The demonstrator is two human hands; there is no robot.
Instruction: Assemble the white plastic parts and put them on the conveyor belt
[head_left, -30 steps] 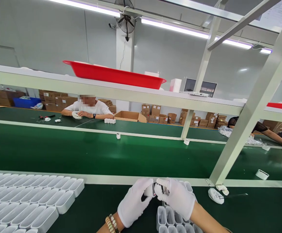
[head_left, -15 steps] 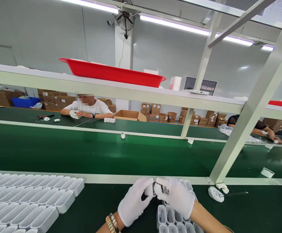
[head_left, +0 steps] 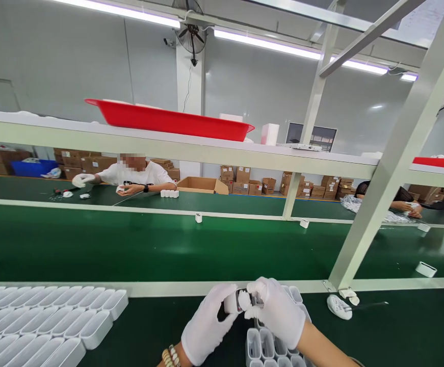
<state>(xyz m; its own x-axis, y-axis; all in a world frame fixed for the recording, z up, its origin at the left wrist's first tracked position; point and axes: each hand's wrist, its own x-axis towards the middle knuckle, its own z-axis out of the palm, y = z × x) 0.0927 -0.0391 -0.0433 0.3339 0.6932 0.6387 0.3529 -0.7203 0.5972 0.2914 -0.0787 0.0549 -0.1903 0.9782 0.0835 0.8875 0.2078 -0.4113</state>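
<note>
In white gloves, my two hands meet at the near edge of the dark green bench. My left hand (head_left: 205,326) is closed around a small white plastic housing (head_left: 231,305), held between thumb and fingers. My right hand (head_left: 277,312) has its fingers bent at the housing's right end, where a dark part shows; what those fingers grip is largely hidden. Under my right hand stand rows of upright translucent white cases (head_left: 266,342), open at the top. To the left lie rows of longer white oblong trays (head_left: 96,329).
A green conveyor belt (head_left: 137,244) runs across, carrying several small white pieces. A metal post (head_left: 378,168) rises at right, near a white bundle (head_left: 339,307) with a thin dark rod. Overhead, a shelf holds a red tray (head_left: 176,121). A co-worker (head_left: 141,176) sits opposite.
My hands remain together on the white housing, which has turned slightly. The co-worker's gloved hand has moved out to the left. Small pieces on the belt have shifted slightly right.
</note>
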